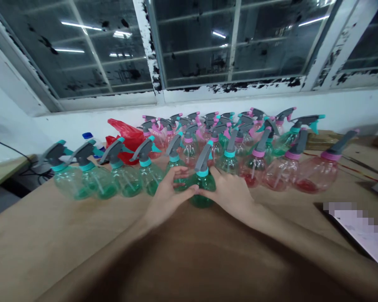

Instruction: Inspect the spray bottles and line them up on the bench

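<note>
Green spray bottle (204,181) stands upright on the desk (66,235), at centre, just in front of a row of similar bottles (130,184). Left hand (170,191) and right hand (234,191) are clamped on its round body from either side, thumbs nearly meeting at the front. Steadying or positioning it looks like the step in hand; shifting it calls for even pressure (neighbours stand close behind). No brand or label is readable; the pale flat object (359,230) at right is partly pixelated.
</note>
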{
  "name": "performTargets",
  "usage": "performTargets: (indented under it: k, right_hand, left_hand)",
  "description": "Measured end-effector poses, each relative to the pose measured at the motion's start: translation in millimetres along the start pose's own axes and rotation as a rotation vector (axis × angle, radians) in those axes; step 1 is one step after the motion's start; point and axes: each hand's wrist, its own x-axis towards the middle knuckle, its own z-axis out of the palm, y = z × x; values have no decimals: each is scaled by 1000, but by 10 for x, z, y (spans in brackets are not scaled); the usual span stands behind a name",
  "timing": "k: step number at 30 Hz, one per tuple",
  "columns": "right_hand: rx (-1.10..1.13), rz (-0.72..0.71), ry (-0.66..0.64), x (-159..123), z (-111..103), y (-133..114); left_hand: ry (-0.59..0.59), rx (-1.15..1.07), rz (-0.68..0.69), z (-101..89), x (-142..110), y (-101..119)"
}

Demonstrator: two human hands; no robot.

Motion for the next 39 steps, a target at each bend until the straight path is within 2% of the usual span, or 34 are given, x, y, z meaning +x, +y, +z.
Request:
performTargets:
  k: [5,7,10,15,19,22,25,29,32,39]
  right_hand:
    - [138,-166,82,-346,-92,-23]
    - [193,-206,101,-459,-97,-34]
    - [283,-235,107,-592,-65,-48]
    - [412,-249,80,-738,41,-6]
    - [406,-361,-4,-784,106,184]
    - [331,-417,-71,-800,176,421]
    - [262,-387,-101,-837,282,663]
    - [222,-325,-136,-885,390,882]
    - [224,-293,-146,-892,421,957]
    - [221,-300,-139,-901,473,997]
  left_hand:
    - [-164,-34,87,161,43,251]
    - [-190,-62,121,231,19,338]
    - [-160,-73,138,318,-59,388]
    - [-82,-57,125,407,-190,322]
    - [-89,-112,100,431,-200,325]
    - [-123,-39,102,407,-146,349]
    - [-148,43,110,373,-59,344]
    - [-135,48,135,361,66,310]
    - [-113,41,146,370,127,289]
    - [-163,-8,193,342,156,285]
